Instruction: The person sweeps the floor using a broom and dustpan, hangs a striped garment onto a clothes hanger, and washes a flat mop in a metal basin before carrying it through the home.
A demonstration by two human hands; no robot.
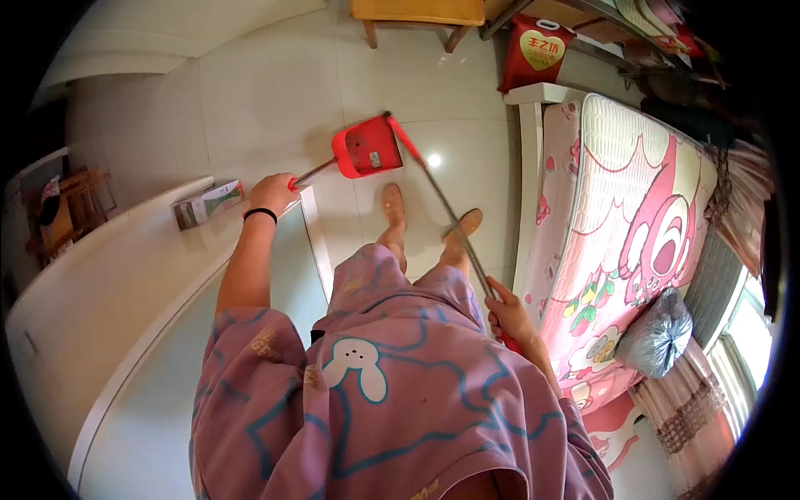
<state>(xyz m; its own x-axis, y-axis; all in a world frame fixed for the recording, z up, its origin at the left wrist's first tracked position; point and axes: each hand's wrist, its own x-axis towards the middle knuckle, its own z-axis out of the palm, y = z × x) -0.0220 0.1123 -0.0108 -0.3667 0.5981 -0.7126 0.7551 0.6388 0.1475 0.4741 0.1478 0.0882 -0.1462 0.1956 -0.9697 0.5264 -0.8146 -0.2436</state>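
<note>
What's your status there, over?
Left hand gripping red dustpan. Right hand gripping broom, its far end at the pan's edge. Left foot close beside the pan.

On the red bag (518, 73), a yellow heart (542, 60) reads "丰之坊", smaller characters blurred.

1 dustpan (358, 150), 1 broom (447, 208), 2 hands (272, 194) (511, 317)

A grey bag (657, 333) (seemingly plastic) rests on the pink patterned mattress (621, 237).
</note>
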